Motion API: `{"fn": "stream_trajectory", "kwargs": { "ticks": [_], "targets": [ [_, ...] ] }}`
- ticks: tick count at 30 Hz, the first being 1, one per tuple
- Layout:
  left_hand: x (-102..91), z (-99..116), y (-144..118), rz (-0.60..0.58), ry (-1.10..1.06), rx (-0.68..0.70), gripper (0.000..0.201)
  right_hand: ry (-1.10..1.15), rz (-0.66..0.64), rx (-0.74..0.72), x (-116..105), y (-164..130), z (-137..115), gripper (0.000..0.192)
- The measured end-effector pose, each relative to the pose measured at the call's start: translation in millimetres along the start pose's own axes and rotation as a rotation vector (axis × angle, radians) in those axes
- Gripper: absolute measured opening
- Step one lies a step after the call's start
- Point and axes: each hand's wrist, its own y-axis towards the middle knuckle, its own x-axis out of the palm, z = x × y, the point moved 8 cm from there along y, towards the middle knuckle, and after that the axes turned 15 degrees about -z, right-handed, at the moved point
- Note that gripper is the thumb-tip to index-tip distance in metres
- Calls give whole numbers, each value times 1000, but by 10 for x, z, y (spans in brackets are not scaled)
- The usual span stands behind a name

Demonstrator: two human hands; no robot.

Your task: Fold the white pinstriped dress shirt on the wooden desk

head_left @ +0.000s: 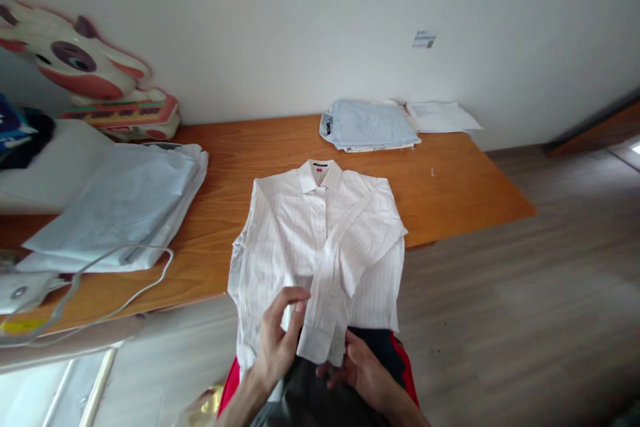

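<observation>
A white striped button-up shirt (310, 227) lies front up, its collar on the wooden table and its lower part hanging over the near edge toward my lap. One sleeve is folded across the front, with its cuff (317, 341) pointing at me. Just left of this cuff is my left hand (281, 337), thumb and forefinger curved apart with nothing between them. My right hand (361, 368) is at the cuff's right edge, the thumb beside the cloth and the blurred fingers below it. The other sleeve runs down the shirt's left side.
Folded light-blue clothing (370, 123) lies at the back of the table (465, 180), beside white papers (443, 117). To the left are a bagged pale-blue garment (120, 193), a white cable (150, 287) and a cow-shaped toy keyboard (125, 113). The table's near edge crosses under the shirt.
</observation>
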Motion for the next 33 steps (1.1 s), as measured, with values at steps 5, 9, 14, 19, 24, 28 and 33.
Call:
{"fn": "stream_trajectory", "kwargs": {
  "ticks": [5, 9, 14, 19, 24, 28, 33],
  "targets": [
    [588, -466, -389, 30, -63, -229, 65, -21, 103, 65, -343, -441, 138, 71],
    [717, -695, -438, 40, 31, -267, 66, -412, 523, -133, -811, -902, -331, 46],
    [632, -854, -272, 79, 40, -305, 58, -771, 745, -285, -1029, -989, -746, 65],
    [573, -749, -183, -26, -111, -304, 27, -1114, 720, -337, -1073, -786, -805, 48],
    [243, -464, -316, 166, -308, -261, 32, -1226, 716, -335, -1066, -758, -1056, 34],
    [-106, -234, -343, 292, -437, -262, 35, -1029, 568, -371, -811, -709, -1275, 21],
    [-358, -256, -387, 395, -961, -403, 39, -387, 469, -246, -545, -765, -941, 43]
  ]
}}
